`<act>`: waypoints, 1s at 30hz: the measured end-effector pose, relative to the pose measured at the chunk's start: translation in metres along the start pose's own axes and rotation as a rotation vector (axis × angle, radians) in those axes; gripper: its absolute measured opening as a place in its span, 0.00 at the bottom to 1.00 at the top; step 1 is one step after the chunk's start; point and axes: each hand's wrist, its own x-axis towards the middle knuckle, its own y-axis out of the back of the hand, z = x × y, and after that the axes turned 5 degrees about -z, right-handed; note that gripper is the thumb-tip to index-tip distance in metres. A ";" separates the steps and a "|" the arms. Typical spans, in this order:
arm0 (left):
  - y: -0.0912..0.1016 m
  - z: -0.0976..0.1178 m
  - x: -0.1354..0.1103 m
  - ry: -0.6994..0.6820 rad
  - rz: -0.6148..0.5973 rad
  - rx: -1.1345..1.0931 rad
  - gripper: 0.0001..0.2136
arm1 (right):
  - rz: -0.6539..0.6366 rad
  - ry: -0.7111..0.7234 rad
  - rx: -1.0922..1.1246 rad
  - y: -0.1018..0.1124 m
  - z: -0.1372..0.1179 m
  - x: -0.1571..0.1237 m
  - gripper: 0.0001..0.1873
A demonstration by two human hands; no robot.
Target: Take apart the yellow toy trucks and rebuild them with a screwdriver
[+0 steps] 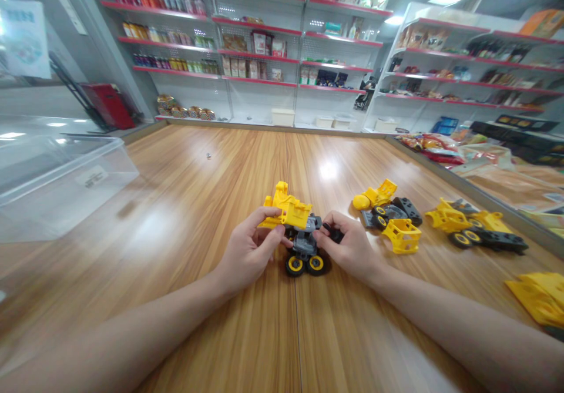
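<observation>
A toy construction truck is held over the middle of the table, its yellow body above a grey chassis with black wheels and yellow hubs. My left hand pinches the yellow body from the left, thumb in front. On the other side, my right hand is closed around a small black part, with its thumb tip against the chassis's right end. The right fingertips are partly hidden, and whether the black part is joined to the chassis I cannot tell.
Loose yellow, grey and black toy truck parts lie to the right, with another yellow-and-black group beyond. More yellow pieces are at the right edge. A clear plastic bin stands left. Stocked shelves line the back.
</observation>
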 end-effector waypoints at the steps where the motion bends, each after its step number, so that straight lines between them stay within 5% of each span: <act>1: 0.000 0.000 0.000 0.005 -0.002 -0.003 0.15 | -0.001 0.001 -0.004 0.000 0.000 0.000 0.12; 10: 0.000 0.002 0.001 -0.049 0.006 0.006 0.13 | 0.019 0.025 -0.015 0.000 0.001 0.000 0.14; 14: 0.002 0.000 0.000 -0.100 -0.008 0.027 0.11 | 0.047 0.105 0.018 0.000 -0.003 -0.004 0.06; 18: 0.003 -0.001 -0.002 -0.247 -0.042 0.131 0.08 | 0.026 0.246 -0.040 -0.001 -0.008 -0.011 0.21; 24: 0.005 0.001 -0.005 -0.464 -0.151 0.334 0.13 | 0.046 0.370 -0.181 -0.002 -0.009 -0.014 0.09; 30: 0.004 0.004 -0.005 -0.610 -0.086 0.453 0.18 | 0.158 0.460 -0.227 -0.001 -0.013 -0.013 0.07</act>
